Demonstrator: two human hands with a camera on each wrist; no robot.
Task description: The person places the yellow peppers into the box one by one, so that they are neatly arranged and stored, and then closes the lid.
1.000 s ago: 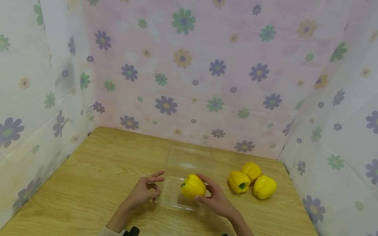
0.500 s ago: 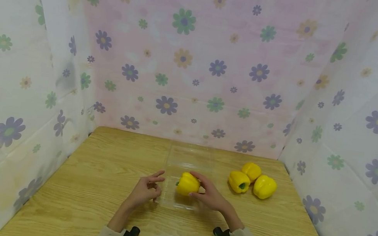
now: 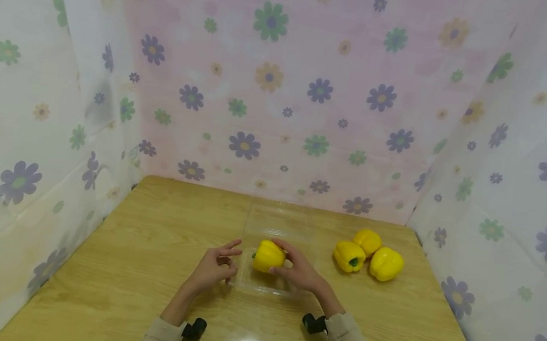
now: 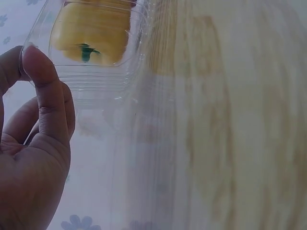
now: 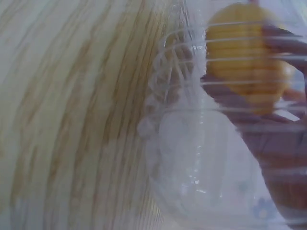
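Note:
In the head view my right hand (image 3: 301, 270) holds a yellow bell pepper (image 3: 268, 256) from its right side, thumb in front and fingers behind. The pepper lies on its side, green stem to the left, within a clear plastic clamshell box (image 3: 260, 290). Seen from the right wrist, the pepper (image 5: 235, 48) and fingers show through the box's ribbed clear wall (image 5: 192, 143). My left hand (image 3: 212, 267) pinches the left rim of the box between thumb and forefinger, plain in the left wrist view, where the pepper (image 4: 91, 33) appears through the plastic.
Three more yellow bell peppers (image 3: 348, 257) sit grouped on the wooden table (image 3: 161, 225), right of the box. The box's clear lid (image 3: 280, 216) lies folded back toward the flowered rear curtain (image 3: 287, 93). Curtains also line both sides.
My right hand has carried the pepper a little to the left inside the box. My left hand keeps its pinch on the rim. The head view has tilted slightly down.

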